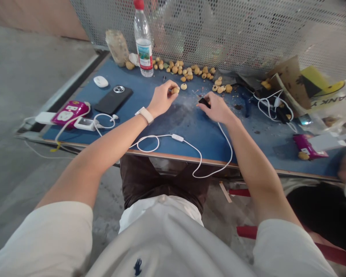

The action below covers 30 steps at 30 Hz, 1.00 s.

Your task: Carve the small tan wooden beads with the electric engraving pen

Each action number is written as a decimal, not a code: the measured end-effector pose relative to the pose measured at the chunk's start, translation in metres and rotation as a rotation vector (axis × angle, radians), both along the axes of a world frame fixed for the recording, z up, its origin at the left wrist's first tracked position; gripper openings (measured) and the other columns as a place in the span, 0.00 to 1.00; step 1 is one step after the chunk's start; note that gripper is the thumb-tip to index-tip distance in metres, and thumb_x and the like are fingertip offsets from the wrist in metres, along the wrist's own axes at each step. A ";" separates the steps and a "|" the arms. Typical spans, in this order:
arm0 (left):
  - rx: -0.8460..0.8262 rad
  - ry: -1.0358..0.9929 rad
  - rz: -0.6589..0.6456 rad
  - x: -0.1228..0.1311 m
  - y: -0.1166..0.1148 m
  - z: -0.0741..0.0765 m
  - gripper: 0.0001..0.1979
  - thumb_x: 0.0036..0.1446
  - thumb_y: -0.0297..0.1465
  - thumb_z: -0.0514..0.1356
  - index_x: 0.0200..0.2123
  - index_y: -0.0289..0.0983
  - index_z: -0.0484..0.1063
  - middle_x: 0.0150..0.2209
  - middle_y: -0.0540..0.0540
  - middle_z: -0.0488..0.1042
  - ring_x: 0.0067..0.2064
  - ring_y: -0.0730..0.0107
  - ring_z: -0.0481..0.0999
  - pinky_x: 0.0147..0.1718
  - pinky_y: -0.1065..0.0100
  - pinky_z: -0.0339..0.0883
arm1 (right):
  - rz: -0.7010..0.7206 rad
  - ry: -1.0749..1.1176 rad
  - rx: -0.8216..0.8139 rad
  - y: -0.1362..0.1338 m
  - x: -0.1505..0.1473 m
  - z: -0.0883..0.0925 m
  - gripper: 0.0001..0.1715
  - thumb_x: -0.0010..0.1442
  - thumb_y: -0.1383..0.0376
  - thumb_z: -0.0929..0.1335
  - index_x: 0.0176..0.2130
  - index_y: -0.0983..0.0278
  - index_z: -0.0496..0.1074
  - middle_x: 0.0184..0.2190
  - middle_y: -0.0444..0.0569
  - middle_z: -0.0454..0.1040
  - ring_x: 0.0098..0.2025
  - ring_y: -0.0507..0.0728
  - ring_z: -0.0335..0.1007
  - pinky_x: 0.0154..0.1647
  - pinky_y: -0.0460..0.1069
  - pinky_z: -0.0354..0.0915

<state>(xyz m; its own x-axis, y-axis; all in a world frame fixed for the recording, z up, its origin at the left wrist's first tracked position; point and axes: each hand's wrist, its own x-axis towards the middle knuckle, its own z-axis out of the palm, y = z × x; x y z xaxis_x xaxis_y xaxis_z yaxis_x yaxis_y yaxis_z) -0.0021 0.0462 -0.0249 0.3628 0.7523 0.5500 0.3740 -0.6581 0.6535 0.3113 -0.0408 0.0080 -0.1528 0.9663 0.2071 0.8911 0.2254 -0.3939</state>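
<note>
My left hand (163,97) is closed on a small round tan nut-like piece (175,90), pinched between thumb and fingers. Slightly to the right, my right hand (216,107) grips a small black corded tool (204,102). Its tip, pointing toward the left hand, is too small to make out. A white cable (201,154) runs from under the right hand, with an inline switch (177,137), across the table's front edge. Between and just behind the hands lies another tan piece (183,86) with a dark hole. The two hands are apart.
Many similar tan pieces (187,71) lie along the mesh panel (233,38) behind the blue table (167,123). A water bottle (144,50) stands at back left, near a black phone (113,99) and purple power strip (72,113). Plastic bags (334,100) and cables sit right.
</note>
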 end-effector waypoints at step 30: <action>-0.305 -0.188 -0.196 -0.001 -0.003 0.010 0.17 0.76 0.39 0.79 0.61 0.42 0.84 0.54 0.40 0.91 0.51 0.58 0.95 0.57 0.54 0.91 | 0.476 0.310 -0.243 -0.038 -0.053 0.031 0.51 0.63 0.14 0.76 0.33 0.57 0.74 0.25 0.41 0.63 0.32 0.56 0.58 0.37 0.55 0.55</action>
